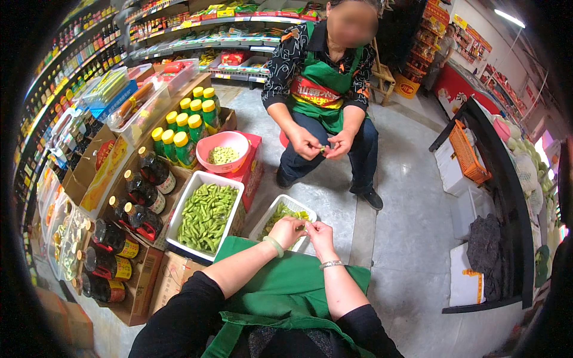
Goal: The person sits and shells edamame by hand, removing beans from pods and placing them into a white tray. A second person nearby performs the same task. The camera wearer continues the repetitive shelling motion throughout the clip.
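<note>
My left hand [286,233] and my right hand [320,238] meet at the fingertips, pinching what looks like a small soybean pod [302,228], mostly hidden by the fingers. Beneath them, a white slotted plastic basket [285,199] holds green pods or shells, partly covered by my left hand. To the left, a white tray [172,232] is full of green soybean pods [208,215]. Beyond it, a pink plastic bowl [215,168] of shelled beans [224,155] rests on a red carton [251,172]. A green apron [286,282] covers my lap.
Facing me, a seated person [329,85] in a green apron holds a small green thing in both hands. Dark sauce bottles [152,170] in cartons and yellow-capped green bottles [188,129] crowd the left. A black-edged display stand [510,201] bounds the right side.
</note>
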Tool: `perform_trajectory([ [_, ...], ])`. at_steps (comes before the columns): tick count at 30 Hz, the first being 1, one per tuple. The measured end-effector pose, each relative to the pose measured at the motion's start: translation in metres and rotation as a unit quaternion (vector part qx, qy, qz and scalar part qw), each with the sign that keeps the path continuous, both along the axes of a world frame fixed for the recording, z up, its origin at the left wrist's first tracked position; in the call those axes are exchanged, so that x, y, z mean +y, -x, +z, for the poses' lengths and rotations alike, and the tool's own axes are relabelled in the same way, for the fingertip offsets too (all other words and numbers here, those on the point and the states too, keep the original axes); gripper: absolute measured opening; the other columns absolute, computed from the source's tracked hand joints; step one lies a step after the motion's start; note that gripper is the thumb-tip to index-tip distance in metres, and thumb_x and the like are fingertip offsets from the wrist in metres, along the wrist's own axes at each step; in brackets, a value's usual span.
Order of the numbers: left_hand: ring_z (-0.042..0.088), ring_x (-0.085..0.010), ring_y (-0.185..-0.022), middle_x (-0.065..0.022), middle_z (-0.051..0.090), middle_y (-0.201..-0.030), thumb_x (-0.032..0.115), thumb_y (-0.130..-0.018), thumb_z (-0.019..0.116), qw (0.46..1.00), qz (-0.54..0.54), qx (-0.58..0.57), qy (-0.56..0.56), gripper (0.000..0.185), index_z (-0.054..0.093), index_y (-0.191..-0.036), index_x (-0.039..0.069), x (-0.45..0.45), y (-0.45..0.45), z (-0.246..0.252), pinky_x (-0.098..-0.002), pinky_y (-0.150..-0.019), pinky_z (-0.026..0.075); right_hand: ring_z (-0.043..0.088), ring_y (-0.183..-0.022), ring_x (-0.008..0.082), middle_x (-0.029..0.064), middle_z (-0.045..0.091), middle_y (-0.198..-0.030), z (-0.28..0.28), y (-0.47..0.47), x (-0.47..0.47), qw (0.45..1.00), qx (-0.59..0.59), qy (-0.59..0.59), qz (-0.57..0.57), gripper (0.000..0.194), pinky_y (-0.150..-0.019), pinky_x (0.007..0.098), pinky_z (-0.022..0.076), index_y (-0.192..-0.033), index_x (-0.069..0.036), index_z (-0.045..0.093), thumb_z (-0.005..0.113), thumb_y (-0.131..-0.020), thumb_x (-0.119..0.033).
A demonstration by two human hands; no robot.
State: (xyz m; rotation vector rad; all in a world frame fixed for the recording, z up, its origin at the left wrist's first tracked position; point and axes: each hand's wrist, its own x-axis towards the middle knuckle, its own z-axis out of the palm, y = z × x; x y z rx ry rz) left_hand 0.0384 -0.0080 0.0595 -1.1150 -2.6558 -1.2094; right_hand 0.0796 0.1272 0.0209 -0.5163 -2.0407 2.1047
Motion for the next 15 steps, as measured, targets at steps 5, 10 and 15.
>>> perform_trajectory([
  [5,0.057,-0.0283,-0.075,-0.0134,0.062,-0.079,0.018,-0.068,0.067,0.997,0.035,-0.021,-0.062,0.026,0.064,-0.091,0.006,-0.002,0.001,-0.013,-0.0354,-0.069,0.046,0.039,-0.047,0.0034,-0.0014,0.052,-0.06,-0.004,0.003,0.002,0.998,-0.041,0.035,0.037,0.015,-0.042,0.0184,0.03,-0.076,-0.001,0.059,0.061,-0.08,-0.015],
  [10,0.059,-0.0276,-0.073,-0.0135,0.062,-0.08,0.021,-0.069,0.067,0.997,0.044,-0.055,-0.028,0.028,0.065,-0.094,0.008,-0.008,0.006,-0.012,-0.034,-0.068,0.046,0.04,-0.049,0.0025,-0.0026,0.053,-0.06,0.004,0.001,-0.005,1.0,0.008,0.017,0.018,0.011,-0.043,0.0179,0.0296,-0.077,0.001,0.063,0.059,-0.076,-0.01],
  [15,0.059,-0.0288,-0.073,-0.0146,0.062,-0.08,0.02,-0.068,0.069,0.996,0.047,-0.063,-0.052,0.027,0.065,-0.091,0.006,-0.009,0.003,-0.008,-0.0337,-0.066,0.047,0.05,-0.06,0.0075,0.0019,0.06,-0.068,0.012,-0.003,-0.003,0.998,-0.04,0.009,0.037,0.01,-0.054,0.0213,0.0398,-0.076,0.003,0.063,0.059,-0.074,-0.006],
])
